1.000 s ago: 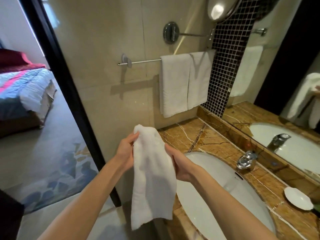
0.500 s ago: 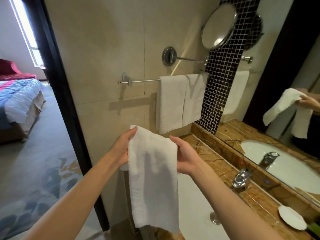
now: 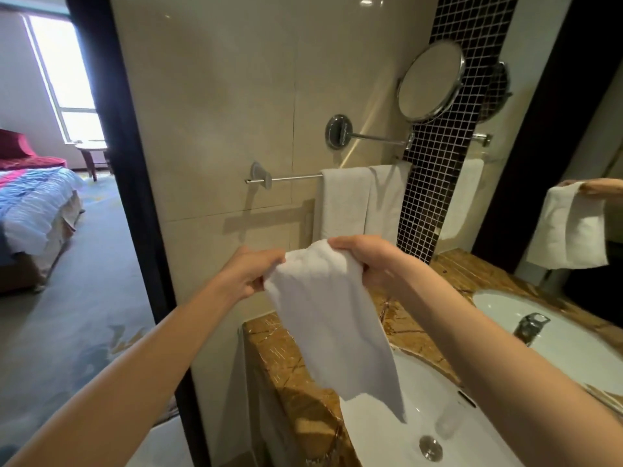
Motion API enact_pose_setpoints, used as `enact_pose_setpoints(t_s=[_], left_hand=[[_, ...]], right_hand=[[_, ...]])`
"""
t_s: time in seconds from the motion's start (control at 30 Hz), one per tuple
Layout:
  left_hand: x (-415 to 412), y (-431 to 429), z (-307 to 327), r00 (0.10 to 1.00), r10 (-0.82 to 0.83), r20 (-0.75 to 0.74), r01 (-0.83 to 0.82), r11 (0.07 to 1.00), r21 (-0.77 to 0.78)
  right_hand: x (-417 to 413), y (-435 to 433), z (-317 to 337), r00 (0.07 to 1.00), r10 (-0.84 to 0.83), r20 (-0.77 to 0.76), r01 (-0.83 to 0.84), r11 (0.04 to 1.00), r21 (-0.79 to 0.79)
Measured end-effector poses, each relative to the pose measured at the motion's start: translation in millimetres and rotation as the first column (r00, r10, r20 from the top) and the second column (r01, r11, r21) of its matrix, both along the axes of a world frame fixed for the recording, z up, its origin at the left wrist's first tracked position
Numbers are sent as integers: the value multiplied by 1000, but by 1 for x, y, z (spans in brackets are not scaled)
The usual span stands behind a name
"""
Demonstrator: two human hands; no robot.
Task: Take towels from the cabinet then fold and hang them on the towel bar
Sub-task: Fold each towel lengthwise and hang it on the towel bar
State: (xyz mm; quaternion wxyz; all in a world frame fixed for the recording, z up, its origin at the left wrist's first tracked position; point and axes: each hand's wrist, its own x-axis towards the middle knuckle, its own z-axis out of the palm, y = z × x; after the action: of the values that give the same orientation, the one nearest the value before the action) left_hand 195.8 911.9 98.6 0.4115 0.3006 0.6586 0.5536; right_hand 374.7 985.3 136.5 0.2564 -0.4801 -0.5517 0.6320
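One person holds one white towel (image 3: 327, 325) with two hands, out in front of the wall and lower than the towel bar (image 3: 293, 178), not touching it. The left hand (image 3: 249, 274) pinches the towel's top left corner with its fingers curled in. The right hand (image 3: 367, 264) grips the top right edge, fingers bent over the cloth and pressed together. The towel hangs down from both hands over the counter (image 3: 286, 358) and the rim of the one sink (image 3: 421, 416).

Two more towels are draped over the single bar, side by side: the first hung towel (image 3: 342, 203) and the second hung towel (image 3: 387, 197), which touch along one edge. One round mirror (image 3: 429, 80) sits on an arm above them. Through the doorway, one bed (image 3: 33, 203) is in view.
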Motion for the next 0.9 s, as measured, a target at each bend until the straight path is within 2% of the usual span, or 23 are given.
enact_pose_setpoints(t_s=[0.13,0.37,0.47,0.67,0.8,0.83,0.9], left_hand=[[0,6,14,1000,7,-3,-7,997,80],[2,19,62,992,-29,-120,48,986,161],[-3,28,84,992,-52,-119,77,972,221],[-17,37,127,983,-88,-163,137,938,319],[-35,52,161,975,-208,77,155,888,432],[-37,54,170,964,-243,108,168,870,463],[-35,58,187,959,-278,55,210,828,520]], right_hand=[[-3,4,20,993,-64,96,57,995,78],[-5,5,68,979,-146,140,126,982,144],[-8,10,89,981,-177,81,160,969,188],[-13,30,122,967,-209,-145,243,929,280],[-12,53,152,965,-172,-198,225,932,284],[-12,55,160,963,-159,-216,221,926,304],[-12,60,177,968,-118,-223,196,909,367]])
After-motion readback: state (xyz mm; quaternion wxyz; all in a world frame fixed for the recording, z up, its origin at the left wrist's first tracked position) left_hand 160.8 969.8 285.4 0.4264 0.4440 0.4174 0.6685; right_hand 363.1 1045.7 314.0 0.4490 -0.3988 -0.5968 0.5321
